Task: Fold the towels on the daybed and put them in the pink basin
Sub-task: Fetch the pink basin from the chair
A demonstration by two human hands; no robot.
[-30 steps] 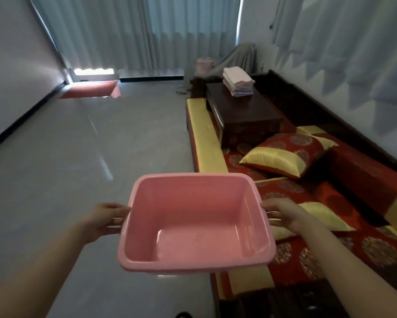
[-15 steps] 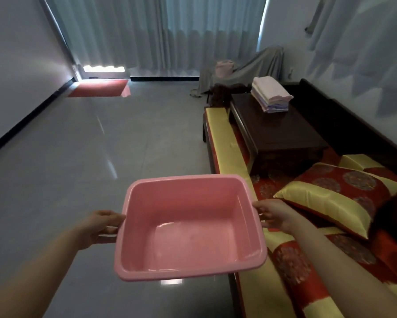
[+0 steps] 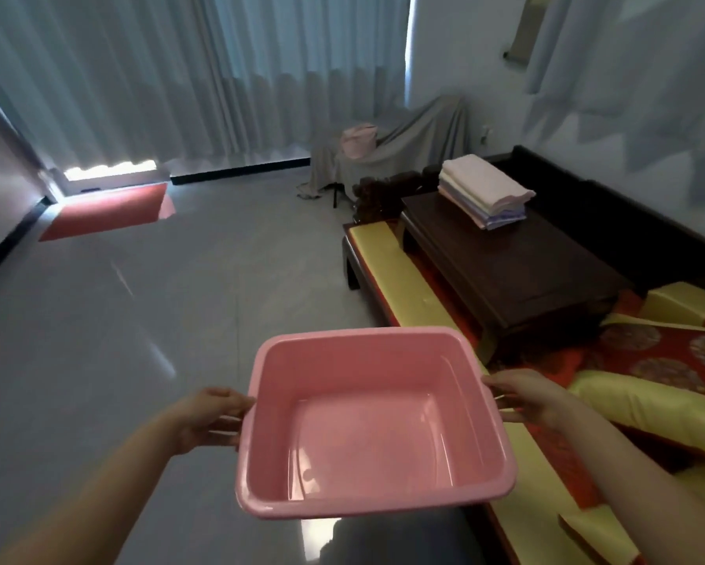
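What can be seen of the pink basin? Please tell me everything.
The pink basin is rectangular with rounded corners and a rolled rim, and looks like glossy plastic. It is empty, held in the air, open side up, beside the daybed. The left hand grips its left rim, the right hand its right rim.

Glossy grey floor [image 3: 138, 320] — pale curtains [image 3: 179, 75] along far wall, red mat [image 3: 106, 212], dark low table [image 3: 506, 263] right.

A: What's visible of the person?
B: Just left hand [image 3: 210, 420], right hand [image 3: 526, 397], left forearm [image 3: 110, 483], right forearm [image 3: 648, 483], bare to the frame edge.
A: Anything worn?
B: Bare skin at wrists. Fingers [image 3: 236, 402] too blurred for nail detail.
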